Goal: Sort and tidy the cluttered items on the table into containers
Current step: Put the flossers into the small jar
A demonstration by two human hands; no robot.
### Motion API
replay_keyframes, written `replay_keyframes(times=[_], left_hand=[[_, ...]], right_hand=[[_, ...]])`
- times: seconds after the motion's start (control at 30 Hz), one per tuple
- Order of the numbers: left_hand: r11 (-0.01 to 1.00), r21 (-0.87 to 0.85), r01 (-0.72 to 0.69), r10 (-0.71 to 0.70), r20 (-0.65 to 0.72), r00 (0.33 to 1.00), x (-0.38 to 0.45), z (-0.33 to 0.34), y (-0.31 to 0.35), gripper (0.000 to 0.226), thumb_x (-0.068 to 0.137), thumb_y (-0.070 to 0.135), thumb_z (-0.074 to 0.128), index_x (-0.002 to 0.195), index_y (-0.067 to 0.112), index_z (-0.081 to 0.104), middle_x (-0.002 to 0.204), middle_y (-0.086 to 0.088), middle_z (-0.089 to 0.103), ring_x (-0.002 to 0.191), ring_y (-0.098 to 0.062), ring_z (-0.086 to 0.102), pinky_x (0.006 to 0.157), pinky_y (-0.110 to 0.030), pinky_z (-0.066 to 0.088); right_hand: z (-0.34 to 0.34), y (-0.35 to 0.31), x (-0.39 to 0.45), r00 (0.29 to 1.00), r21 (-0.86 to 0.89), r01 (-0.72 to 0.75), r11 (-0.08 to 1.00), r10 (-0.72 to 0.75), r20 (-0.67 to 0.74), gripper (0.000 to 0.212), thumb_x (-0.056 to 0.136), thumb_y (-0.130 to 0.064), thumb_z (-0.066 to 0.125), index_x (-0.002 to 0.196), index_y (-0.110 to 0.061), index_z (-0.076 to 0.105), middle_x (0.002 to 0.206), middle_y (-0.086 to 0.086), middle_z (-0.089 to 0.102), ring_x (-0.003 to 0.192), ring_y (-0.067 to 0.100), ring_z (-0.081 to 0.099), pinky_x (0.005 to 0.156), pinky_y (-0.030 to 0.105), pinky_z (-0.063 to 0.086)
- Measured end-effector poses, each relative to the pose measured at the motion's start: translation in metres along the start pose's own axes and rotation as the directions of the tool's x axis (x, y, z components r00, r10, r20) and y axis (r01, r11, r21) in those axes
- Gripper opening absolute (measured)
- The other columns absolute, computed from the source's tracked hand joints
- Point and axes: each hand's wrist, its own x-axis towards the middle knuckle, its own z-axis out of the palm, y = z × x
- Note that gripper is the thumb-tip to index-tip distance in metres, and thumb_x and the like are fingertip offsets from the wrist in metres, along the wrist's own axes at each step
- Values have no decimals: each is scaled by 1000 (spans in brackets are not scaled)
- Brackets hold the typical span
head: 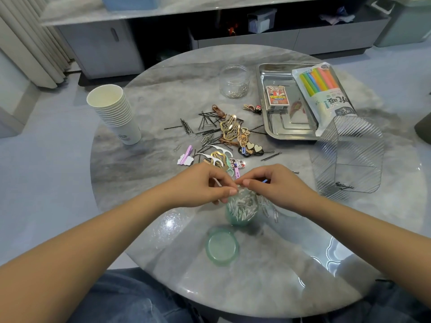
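A small green-tinted jar (242, 209) full of white floss picks stands near the table's front, its green lid (221, 247) lying in front of it. Both hands meet just above the jar's mouth. My left hand (200, 185) pinches a thin white pick. My right hand (277, 186) pinches small items at the same spot, a blue tip sticking out behind its fingers. Beyond the hands lies a pile of hair clips, bobby pins and floss picks (224, 138). Loose paper clips (270, 212) lie right of the jar.
A stack of paper cups (114, 113) stands at the left. A clear jar (234, 81) with paper clips sits at the back. A metal tray (279, 131) holds a card box and a bag of coloured straws (324, 89). A ribbed clear container (349, 155) is at the right.
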Motion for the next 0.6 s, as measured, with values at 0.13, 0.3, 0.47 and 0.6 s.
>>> replay_keyframes(times=[0.13,0.3,0.47,0.6], left_hand=[[996,66,63,-56,-107,993,12,-5,-5,14,91,18,60,92,9,71,68,7,66,68,-9,67,65,-28,58],[937,323,133,-78,-179,981,34,-11,-17,18,89,12,55,89,25,68,75,15,62,75,-12,63,75,-24,49],[842,504,196,-72,-254,965,55,-14,-33,26,88,13,54,110,20,64,103,3,50,100,-16,49,103,-42,36],[787,586,194,-92,-200,976,63,-13,-45,48,90,14,54,137,21,44,136,-3,40,130,-22,32,101,-33,31]], right_hand=[[-4,0,8,997,75,-66,995,68,-25,17,89,-18,59,89,-24,75,83,-7,72,76,6,62,69,23,48],[-8,0,26,992,86,-123,989,123,2,21,92,-17,54,92,-17,75,82,-8,71,70,0,59,68,22,47],[-14,10,53,969,82,-246,966,244,38,20,94,-20,52,98,-16,72,92,8,69,68,12,58,63,22,49],[-8,16,68,981,-170,-191,967,195,8,20,88,-26,63,106,-19,69,82,-1,65,66,7,54,58,17,43]])
